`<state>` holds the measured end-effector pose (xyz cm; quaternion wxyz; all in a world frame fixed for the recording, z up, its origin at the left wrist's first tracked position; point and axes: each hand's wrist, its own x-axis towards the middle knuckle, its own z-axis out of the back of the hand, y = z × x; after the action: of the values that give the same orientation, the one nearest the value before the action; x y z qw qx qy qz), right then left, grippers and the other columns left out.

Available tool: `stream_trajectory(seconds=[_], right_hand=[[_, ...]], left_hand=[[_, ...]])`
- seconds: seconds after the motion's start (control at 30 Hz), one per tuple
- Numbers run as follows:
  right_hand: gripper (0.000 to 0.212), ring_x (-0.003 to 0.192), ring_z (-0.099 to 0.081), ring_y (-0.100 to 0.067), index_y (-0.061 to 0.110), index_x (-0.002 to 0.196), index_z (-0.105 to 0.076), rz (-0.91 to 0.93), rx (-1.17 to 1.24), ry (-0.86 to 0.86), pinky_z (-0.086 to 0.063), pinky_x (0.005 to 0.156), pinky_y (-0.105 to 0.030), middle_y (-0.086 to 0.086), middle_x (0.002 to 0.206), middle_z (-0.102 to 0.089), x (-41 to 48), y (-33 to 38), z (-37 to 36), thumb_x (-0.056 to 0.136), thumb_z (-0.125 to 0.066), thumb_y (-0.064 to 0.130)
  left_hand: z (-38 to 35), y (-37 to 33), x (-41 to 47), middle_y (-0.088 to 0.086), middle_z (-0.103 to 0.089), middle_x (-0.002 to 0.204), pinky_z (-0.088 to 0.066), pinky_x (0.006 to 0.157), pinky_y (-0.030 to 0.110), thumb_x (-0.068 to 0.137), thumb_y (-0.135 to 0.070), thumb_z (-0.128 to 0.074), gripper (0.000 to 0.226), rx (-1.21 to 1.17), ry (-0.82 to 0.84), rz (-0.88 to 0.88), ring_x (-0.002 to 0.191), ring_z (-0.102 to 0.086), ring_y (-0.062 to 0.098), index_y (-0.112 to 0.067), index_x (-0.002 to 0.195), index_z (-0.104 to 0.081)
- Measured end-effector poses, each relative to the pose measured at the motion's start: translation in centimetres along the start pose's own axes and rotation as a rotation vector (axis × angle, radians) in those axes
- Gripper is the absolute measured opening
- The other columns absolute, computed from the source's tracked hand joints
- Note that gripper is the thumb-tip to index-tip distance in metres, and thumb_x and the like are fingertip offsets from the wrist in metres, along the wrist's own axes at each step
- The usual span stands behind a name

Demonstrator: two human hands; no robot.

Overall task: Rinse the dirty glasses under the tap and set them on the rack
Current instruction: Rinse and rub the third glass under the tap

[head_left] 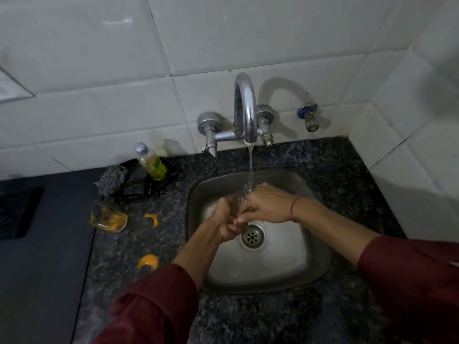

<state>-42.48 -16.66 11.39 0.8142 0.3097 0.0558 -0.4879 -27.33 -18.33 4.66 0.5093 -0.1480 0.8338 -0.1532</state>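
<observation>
A clear glass (pixel 240 197) is held over the steel sink (pixel 285 264), its mouth turned up into the stream from the chrome tap (pixel 246 108). My left hand (pixel 227 220) grips its lower part, and my right hand (pixel 263 207) is wrapped over its upper side. Most of the glass is hidden by my fingers. A second glass (pixel 108 217), smeared with orange residue, lies on its side on the dark granite counter (pixel 139 244) left of the sink.
Orange peel scraps (pixel 149 261) lie on the counter near the sink's left rim. A dish soap bottle (pixel 151 162) and a scrubber (pixel 111 180) sit in a black holder by the wall. A dark mat (pixel 17 212) lies at far left. A capped valve (pixel 309 117) sticks out of the tiles.
</observation>
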Motion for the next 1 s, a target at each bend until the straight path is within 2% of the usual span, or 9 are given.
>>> stream_trajectory(seconds=[0.1,0.17,0.3,0.4,0.43,0.6,0.7,0.8,1.0], right_hand=[[0.024,0.079,-0.061,-0.016,0.012,0.082,-0.069,-0.108,0.622,-0.028,-0.048,0.085,-0.038,-0.001,0.08,-0.068,0.3,0.4,-0.9,0.099,-0.057,0.023],[0.017,0.092,-0.061,-0.022,-0.004,0.1,-0.07,-0.175,1.045,-0.134,-0.048,0.093,-0.04,-0.015,0.096,-0.069,0.6,0.6,-2.1,0.099,-0.055,0.005],[0.026,0.108,-0.065,-0.017,0.012,0.115,-0.07,-0.186,0.802,-0.481,-0.051,0.103,-0.044,-0.002,0.114,-0.069,0.7,0.8,-4.9,0.089,-0.074,0.011],[0.056,0.115,-0.052,-0.017,0.032,0.115,-0.061,-0.244,0.726,-1.034,-0.047,0.099,-0.028,0.004,0.118,-0.047,0.7,1.1,-5.8,0.068,-0.089,0.021],[0.061,0.115,-0.05,-0.015,0.034,0.118,-0.056,-0.243,0.773,-1.11,-0.046,0.096,-0.023,0.003,0.121,-0.046,0.7,1.3,-5.7,0.067,-0.089,0.023],[0.038,0.099,-0.067,-0.006,0.031,0.115,-0.064,-0.357,1.149,-1.067,-0.056,0.078,-0.021,0.008,0.109,-0.069,1.0,1.5,-5.9,0.081,-0.082,0.025],[0.021,0.094,-0.074,-0.024,0.022,0.1,-0.073,-0.565,1.483,-1.075,-0.063,0.077,-0.04,-0.002,0.095,-0.076,1.7,1.1,-6.4,0.081,-0.08,0.024],[0.026,0.095,-0.074,-0.033,0.011,0.106,-0.074,-0.673,1.909,-0.917,-0.063,0.075,-0.046,-0.014,0.1,-0.077,2.1,1.0,-6.9,0.086,-0.071,0.027],[0.041,0.084,-0.074,-0.022,0.009,0.115,-0.071,-0.498,2.266,-0.705,-0.06,0.064,-0.03,-0.014,0.102,-0.074,2.4,1.2,-6.8,0.094,-0.057,0.042]], left_hand=[[-1.4,1.4,0.0,0.0,-0.04,0.044,-0.013,0.029,0.011,0.104,-0.03,-0.024,0.048,-0.105,-0.136,-0.204,0.029,-0.03,0.007,-0.014,0.066,-0.05],[-1.6,1.9,0.3,0.002,-0.046,0.048,-0.015,0.031,0.014,0.105,-0.029,-0.02,0.047,-0.118,-0.258,-0.308,0.032,-0.031,0.008,-0.014,0.073,-0.051],[-1.6,1.6,0.0,0.0,-0.045,0.047,-0.015,0.031,0.013,0.104,-0.022,-0.019,0.045,-0.171,-0.249,-0.263,0.031,-0.031,0.007,-0.013,0.073,-0.051],[-2.7,1.3,-0.7,0.001,-0.043,0.053,-0.018,0.03,0.015,0.095,-0.014,-0.027,0.033,-0.263,-0.173,-0.232,0.034,-0.034,0.008,-0.012,0.074,-0.053],[-3.0,1.2,-0.8,0.003,-0.045,0.055,-0.02,0.031,0.016,0.096,-0.015,-0.028,0.033,-0.252,-0.162,-0.233,0.035,-0.036,0.009,-0.011,0.077,-0.055],[-3.7,1.4,-1.8,0.009,-0.07,0.078,-0.046,0.066,0.029,0.101,-0.021,-0.03,0.041,-0.083,-0.192,-0.354,0.068,-0.06,0.017,-0.01,0.09,-0.068],[-3.4,1.9,-2.2,0.007,-0.077,0.08,-0.058,0.066,0.024,0.107,-0.026,-0.033,0.044,-0.025,-0.194,-0.434,0.07,-0.073,0.015,-0.004,0.097,-0.069],[-3.4,1.9,-2.2,0.01,-0.079,0.099,-0.057,0.091,0.038,0.109,-0.031,-0.036,0.046,0.115,-0.237,-0.607,0.092,-0.075,0.021,-0.004,0.109,-0.073],[-4.9,1.3,-2.8,0.016,-0.077,0.099,-0.058,0.076,0.025,0.11,-0.024,-0.039,0.042,0.201,-0.242,-0.797,0.084,-0.073,0.019,0.0,0.107,-0.073]])
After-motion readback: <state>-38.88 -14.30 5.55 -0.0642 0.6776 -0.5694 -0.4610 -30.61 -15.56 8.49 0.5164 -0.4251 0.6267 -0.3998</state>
